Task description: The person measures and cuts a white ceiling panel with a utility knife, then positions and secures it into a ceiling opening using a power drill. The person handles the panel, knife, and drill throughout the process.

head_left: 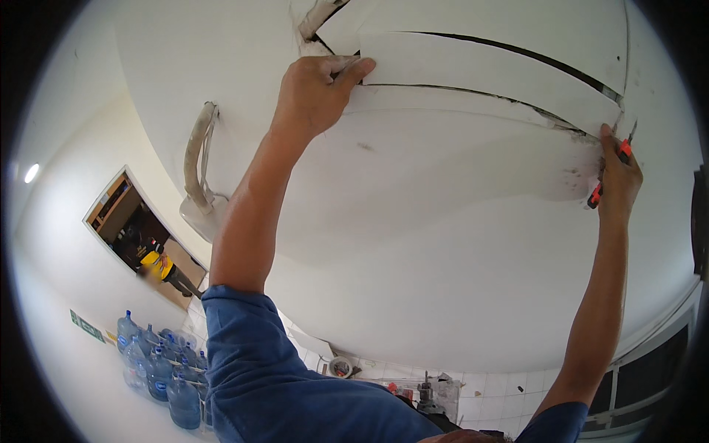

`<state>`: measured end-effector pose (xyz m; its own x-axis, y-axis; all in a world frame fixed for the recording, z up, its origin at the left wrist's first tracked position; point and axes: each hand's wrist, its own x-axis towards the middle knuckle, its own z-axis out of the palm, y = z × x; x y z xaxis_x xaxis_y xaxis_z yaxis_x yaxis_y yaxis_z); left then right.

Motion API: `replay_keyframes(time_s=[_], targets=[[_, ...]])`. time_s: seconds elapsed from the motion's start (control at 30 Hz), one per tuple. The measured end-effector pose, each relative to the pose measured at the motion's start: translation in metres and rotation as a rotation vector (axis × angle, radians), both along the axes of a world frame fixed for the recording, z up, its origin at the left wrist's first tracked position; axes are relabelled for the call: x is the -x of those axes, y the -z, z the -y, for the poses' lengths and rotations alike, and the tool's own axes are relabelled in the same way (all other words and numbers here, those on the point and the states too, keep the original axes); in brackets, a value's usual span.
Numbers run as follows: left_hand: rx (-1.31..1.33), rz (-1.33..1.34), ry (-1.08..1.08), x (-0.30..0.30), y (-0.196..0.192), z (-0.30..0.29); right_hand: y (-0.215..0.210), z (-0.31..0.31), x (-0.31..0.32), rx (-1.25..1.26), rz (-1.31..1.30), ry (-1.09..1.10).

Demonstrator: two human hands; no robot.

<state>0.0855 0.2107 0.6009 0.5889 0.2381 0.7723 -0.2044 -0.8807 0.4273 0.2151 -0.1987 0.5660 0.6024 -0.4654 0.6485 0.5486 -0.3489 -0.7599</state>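
Observation:
Both my arms reach up to a white ceiling. A long white board strip lies across an opening there, with a dark gap along its far edge and a thinner, ragged one along its near edge. My left hand is closed on the strip's left end, thumb pressed to its face. At the right end, my right hand touches the strip's corner with a fingertip. That same hand grips a red-and-black utility knife, its blade pointing up. Part of the knife's handle is hidden behind the fingers.
An off-white curved fixture juts out left of my left forearm. Several blue water jugs stand at lower left, near a doorway with a person in yellow. Below me, a bucket and tools lie on the tiled floor.

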Motion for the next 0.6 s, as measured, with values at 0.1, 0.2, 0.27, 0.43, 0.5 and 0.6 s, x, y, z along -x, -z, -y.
replay_keyframes(time_s=[0.1, 0.2, 0.27, 0.43, 0.5, 0.6], targets=[[-0.069, -0.133, -0.048, 0.010, -0.014, 0.003, -0.001, 0.015, -0.001, 0.094, -0.085, 0.012], [-0.070, -0.017, -0.027, -0.001, -0.010, -0.005, -0.006, 0.018, 0.003, 0.125, -0.091, -0.008], [-0.001, -0.025, -0.033, 0.001, -0.008, 0.005, -0.005, 0.017, -0.003, 0.191, -0.055, 0.061], [-0.060, 0.066, -0.039, -0.002, -0.001, -0.003, -0.004, 0.006, 0.003, 0.194, -0.003, -0.004], [-0.034, 0.025, -0.055, -0.001, -0.002, 0.002, -0.002, 0.006, 0.001, 0.199, 0.020, 0.024], [-0.036, 0.033, -0.054, -0.004, -0.002, 0.007, -0.003, 0.004, 0.004, 0.196, 0.032, 0.055]])
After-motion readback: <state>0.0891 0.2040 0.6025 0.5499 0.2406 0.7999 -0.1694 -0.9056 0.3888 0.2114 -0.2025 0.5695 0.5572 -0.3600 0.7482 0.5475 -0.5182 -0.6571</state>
